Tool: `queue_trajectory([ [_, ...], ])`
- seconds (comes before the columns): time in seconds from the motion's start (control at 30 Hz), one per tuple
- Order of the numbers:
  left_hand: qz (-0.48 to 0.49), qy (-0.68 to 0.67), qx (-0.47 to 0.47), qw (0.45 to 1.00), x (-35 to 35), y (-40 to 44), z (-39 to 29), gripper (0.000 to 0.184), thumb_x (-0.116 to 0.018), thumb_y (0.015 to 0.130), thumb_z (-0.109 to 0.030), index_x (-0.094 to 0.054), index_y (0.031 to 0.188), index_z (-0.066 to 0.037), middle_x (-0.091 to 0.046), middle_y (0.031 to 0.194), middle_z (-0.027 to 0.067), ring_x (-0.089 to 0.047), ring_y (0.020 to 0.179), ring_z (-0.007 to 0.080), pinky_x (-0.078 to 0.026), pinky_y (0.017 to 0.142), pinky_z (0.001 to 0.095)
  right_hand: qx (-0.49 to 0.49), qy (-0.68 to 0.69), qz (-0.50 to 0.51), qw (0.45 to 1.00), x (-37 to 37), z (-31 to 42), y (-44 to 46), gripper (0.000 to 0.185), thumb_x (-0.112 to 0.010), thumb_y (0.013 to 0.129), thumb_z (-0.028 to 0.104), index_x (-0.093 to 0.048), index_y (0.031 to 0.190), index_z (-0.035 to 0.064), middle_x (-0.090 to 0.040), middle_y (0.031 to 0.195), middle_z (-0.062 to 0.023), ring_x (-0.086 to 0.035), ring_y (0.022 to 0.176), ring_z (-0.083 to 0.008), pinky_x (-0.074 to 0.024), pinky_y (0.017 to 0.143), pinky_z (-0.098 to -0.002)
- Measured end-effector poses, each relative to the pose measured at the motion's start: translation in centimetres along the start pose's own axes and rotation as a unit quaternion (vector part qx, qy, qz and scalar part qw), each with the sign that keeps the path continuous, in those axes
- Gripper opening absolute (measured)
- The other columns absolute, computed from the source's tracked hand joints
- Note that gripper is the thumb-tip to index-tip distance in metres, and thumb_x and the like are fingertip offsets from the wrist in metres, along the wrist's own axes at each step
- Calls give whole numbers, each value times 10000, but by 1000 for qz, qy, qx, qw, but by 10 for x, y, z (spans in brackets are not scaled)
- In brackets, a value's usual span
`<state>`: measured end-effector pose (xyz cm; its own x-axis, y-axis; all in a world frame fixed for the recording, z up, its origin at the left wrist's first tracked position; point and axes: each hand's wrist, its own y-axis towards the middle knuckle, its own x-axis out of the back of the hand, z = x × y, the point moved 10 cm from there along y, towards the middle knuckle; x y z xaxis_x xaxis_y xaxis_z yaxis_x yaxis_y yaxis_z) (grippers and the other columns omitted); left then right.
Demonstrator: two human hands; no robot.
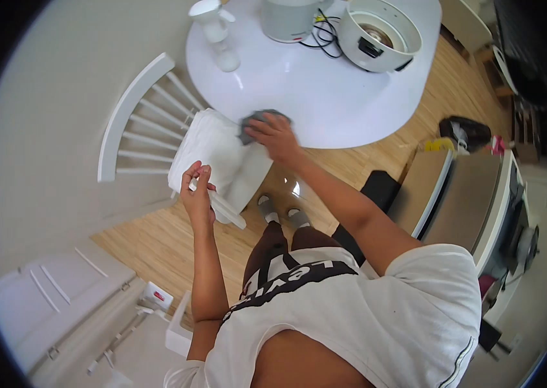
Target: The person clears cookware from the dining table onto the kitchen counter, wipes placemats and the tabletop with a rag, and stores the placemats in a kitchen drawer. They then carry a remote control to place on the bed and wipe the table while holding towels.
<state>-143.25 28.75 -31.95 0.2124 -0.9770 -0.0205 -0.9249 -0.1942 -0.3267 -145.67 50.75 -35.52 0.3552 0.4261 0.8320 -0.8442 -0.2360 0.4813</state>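
My right hand [275, 136] presses on a crumpled grey cloth [255, 121] at the near left edge of the white table [325, 103]. Its fingers lie over the cloth, and the hand is slightly blurred. My left hand [199, 191] is raised near the white chair [113, 123], with loosely curled fingers that stand apart; I see nothing held in it. Just beyond that hand, a folded white bundle [205, 143] that looks like fabric or a plastic-wrapped pack rests on the chair.
On the table stand a white spray-type bottle [225, 55], a pale grey appliance [288, 19] with a black cord [328, 39], and a white round cooker body [377, 45] without a lid. A cabinet [461, 197] is at right. A black bag [466, 132] lies on the wooden floor.
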Motion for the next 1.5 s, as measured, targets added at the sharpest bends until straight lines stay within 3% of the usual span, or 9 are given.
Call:
queue_trajectory([
  [0.2, -84, -47, 41, 995, 64, -65, 25, 304, -685, 799, -147, -587, 1048, -4, -553, 902, 56, -494, 604, 98, -419, 533, 228, -74, -60, -83, 992, 110, -143, -92, 313, -474, 835, 132, -593, 1125, 127, -586, 1115, -147, -552, 996, -334, -395, 902, -494],
  [0.3, -142, -160, 96, 972, 100, -101, 35, 249, -672, 807, -161, -588, 995, -20, -567, 873, 59, -510, 596, 110, -431, 518, 241, -345, -289, -85, 889, 130, -199, -90, 353, -509, 849, 226, -557, 1189, 147, -497, 1272, -116, -400, 1188, -362, -309, 959, -524],
  [0.43, -205, -323, 165, 909, 166, -114, 84, 234, -665, 810, -228, -555, 919, -52, -563, 809, 68, -536, 632, 151, -453, 529, 291, -236, -242, -7, 941, 29, -153, -1, 422, -500, 869, 300, -485, 1274, 182, -401, 1367, -92, -297, 1248, -394, -243, 991, -557],
  [0.57, -157, -452, 207, 854, 199, -111, 77, 306, -687, 778, -302, -546, 909, -64, -552, 756, 61, -532, 618, 188, -452, 535, 328, -229, -243, 73, 940, -8, -67, 44, 483, -456, 896, 402, -431, 1331, 194, -318, 1425, -108, -164, 1294, -492, -92, 934, -737],
  [0.67, -109, -540, 151, 821, 237, -110, 37, 347, -680, 776, -337, -512, 914, -67, -534, 685, 72, -495, 547, 193, -449, 547, 349, -95, -34, 31, 994, -4, 88, 86, 406, -444, 922, 353, -507, 1263, 141, -463, 1321, -132, -357, 1252, -369, -247, 1009, -533],
  [0.8, -140, -550, 104, 817, 345, -103, 41, 385, -699, 759, -354, -506, 921, -62, -531, 669, 73, -496, 547, 194, -456, 541, 347, 14, 553, 382, 741, -43, 381, 42, 482, -456, 942, 364, -458, 1308, 51, -515, 1256, -48, -479, 1085, -142, -389, 896, -273],
  [0.97, -341, -557, 149, 742, 505, -124, 70, 417, -718, 731, -422, -484, 833, -92, -505, 722, 27, -508, 611, 173, -444, 573, 357, 238, 525, 432, 694, -26, 631, 28, 622, -659, 805, 92, -374, 1357, 65, -417, 1345, -76, -441, 1184, -204, -391, 978, -361],
  [1.17, -217, -559, 35, 800, 651, -88, -6, 312, -646, 837, -346, -569, 938, -61, -607, 958, 103, -612, 876, 239, -508, 805, 479, -153, 653, 495, 552, -147, 726, 120, 370, -460, 955, 272, -445, 1222, 16, -629, 935, -149, -650, 683, -220, -552, 581, -301],
  [1.5, -281, -365, -125, 879, 872, 56, -149, 289, -616, 868, -288, -629, 885, 0, -656, 776, 83, -653, 625, 153, -587, 564, 321, -70, 674, 476, 560, -296, 873, 327, 363, -519, 927, 325, -529, 1091, 0, -626, 933, -105, -634, 765, -138, -529, 614, -264],
])
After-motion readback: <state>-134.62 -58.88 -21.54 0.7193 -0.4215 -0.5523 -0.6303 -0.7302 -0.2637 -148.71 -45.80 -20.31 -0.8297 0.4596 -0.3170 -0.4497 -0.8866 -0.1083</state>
